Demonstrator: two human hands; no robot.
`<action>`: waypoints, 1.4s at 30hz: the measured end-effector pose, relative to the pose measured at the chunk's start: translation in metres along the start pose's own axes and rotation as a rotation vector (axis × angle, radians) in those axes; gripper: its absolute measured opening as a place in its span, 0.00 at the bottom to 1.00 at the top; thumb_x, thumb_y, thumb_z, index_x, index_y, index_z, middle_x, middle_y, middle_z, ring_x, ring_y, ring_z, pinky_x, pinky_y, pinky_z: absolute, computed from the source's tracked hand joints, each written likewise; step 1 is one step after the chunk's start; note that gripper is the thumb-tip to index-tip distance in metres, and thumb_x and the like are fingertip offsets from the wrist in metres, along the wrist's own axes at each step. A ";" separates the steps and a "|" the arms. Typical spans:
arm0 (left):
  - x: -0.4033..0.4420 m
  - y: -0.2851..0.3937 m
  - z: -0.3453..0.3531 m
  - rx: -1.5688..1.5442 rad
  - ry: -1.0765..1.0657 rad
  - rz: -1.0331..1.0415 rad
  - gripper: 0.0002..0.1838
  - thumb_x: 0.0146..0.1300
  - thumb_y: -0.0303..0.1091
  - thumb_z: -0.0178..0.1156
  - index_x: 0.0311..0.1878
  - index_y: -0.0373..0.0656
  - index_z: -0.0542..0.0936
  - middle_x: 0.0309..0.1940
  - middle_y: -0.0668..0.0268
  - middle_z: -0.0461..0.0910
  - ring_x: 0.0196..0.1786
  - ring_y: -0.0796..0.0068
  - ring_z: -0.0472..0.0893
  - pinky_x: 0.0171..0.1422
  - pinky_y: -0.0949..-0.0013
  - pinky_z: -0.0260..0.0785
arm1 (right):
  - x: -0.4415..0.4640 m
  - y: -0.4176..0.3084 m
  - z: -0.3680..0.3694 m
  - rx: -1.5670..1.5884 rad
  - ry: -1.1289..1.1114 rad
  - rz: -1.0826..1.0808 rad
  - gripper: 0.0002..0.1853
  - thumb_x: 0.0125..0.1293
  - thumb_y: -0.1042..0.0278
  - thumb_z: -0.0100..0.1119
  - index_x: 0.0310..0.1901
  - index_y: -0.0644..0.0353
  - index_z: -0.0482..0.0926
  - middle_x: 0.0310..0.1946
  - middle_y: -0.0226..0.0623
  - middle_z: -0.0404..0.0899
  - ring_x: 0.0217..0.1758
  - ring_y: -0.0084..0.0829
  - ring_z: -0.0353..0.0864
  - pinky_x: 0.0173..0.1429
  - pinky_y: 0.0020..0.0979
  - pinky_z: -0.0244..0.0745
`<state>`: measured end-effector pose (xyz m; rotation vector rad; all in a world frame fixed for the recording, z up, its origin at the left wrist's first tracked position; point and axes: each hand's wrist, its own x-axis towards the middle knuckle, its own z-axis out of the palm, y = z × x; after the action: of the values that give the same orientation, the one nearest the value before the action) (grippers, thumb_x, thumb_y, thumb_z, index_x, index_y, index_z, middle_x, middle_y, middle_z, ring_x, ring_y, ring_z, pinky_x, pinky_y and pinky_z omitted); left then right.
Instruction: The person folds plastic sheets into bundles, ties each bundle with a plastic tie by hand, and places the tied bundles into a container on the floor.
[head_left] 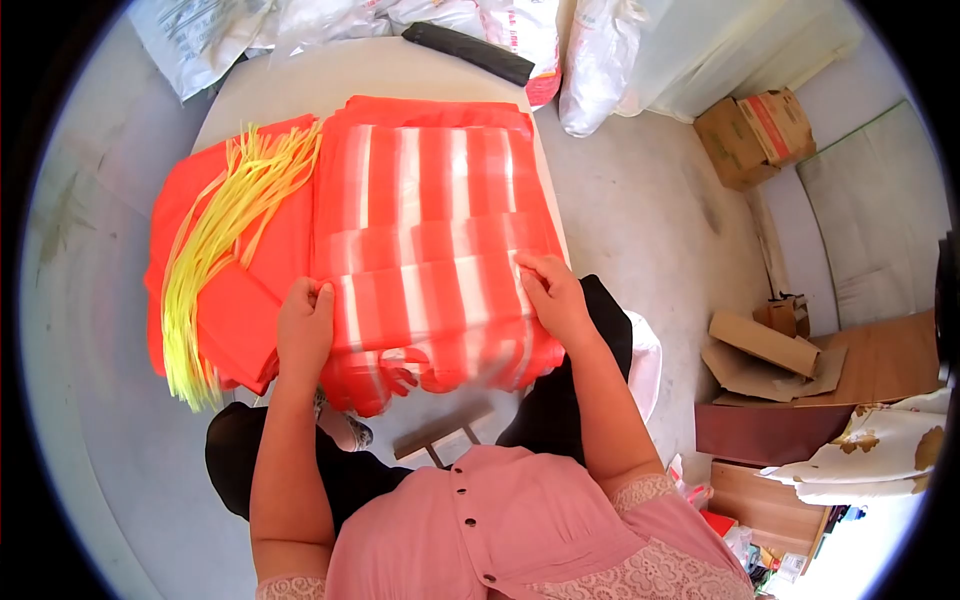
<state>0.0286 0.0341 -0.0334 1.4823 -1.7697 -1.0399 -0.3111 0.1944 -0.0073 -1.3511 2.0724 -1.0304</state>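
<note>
A stack of red and white striped sheets lies on the table, its near edge hanging in folds over the front. My left hand pinches the left edge of the top sheet, thumb and fingers together. At the right edge my right hand has its fingers closed on the same sheet. Left of the stack are folded red sheets, with a bundle of yellow-green strips lying lengthwise across them.
A black roll lies at the table's far edge, near white bags. On the floor at the right stand a cardboard box and flattened cardboard. My knees are at the table's near side.
</note>
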 end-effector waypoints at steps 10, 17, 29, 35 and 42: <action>-0.017 0.044 -0.011 0.509 0.106 0.656 0.22 0.67 0.33 0.68 0.63 0.40 0.80 0.62 0.55 0.81 0.66 0.48 0.79 0.73 0.50 0.71 | -0.017 -0.048 0.011 -0.630 -0.109 -0.348 0.31 0.74 0.54 0.64 0.75 0.55 0.74 0.75 0.49 0.70 0.83 0.54 0.61 0.85 0.53 0.55; -0.035 0.058 0.012 0.426 -0.369 0.771 0.41 0.56 0.37 0.76 0.74 0.39 0.74 0.76 0.54 0.73 0.80 0.50 0.69 0.84 0.50 0.62 | -0.015 -0.074 0.058 -0.454 -0.344 -0.569 0.46 0.66 0.43 0.72 0.80 0.59 0.67 0.82 0.49 0.62 0.87 0.54 0.54 0.88 0.52 0.53; -0.029 0.045 -0.024 0.478 -0.344 0.598 0.38 0.51 0.27 0.67 0.71 0.40 0.76 0.77 0.52 0.73 0.81 0.49 0.68 0.86 0.50 0.60 | 0.003 -0.042 -0.004 -0.554 -0.400 -0.337 0.47 0.61 0.60 0.76 0.81 0.54 0.66 0.84 0.47 0.60 0.87 0.50 0.57 0.88 0.45 0.57; -0.026 0.035 -0.036 0.403 -0.327 0.587 0.31 0.55 0.23 0.63 0.67 0.38 0.80 0.72 0.53 0.78 0.77 0.49 0.73 0.82 0.52 0.64 | 0.002 -0.046 -0.013 -0.581 -0.404 -0.316 0.36 0.65 0.64 0.68 0.76 0.52 0.73 0.77 0.43 0.71 0.80 0.48 0.69 0.79 0.43 0.69; -0.013 0.048 -0.029 0.094 -0.002 0.242 0.33 0.62 0.32 0.72 0.71 0.40 0.77 0.71 0.49 0.78 0.72 0.49 0.78 0.77 0.51 0.69 | 0.024 -0.092 -0.041 -0.577 -0.212 -0.091 0.24 0.69 0.64 0.67 0.65 0.57 0.79 0.57 0.43 0.85 0.61 0.50 0.81 0.62 0.46 0.76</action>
<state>0.0309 0.0444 0.0231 1.2816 -1.9658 -0.8453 -0.2981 0.1642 0.0908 -1.7472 2.2453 -0.2939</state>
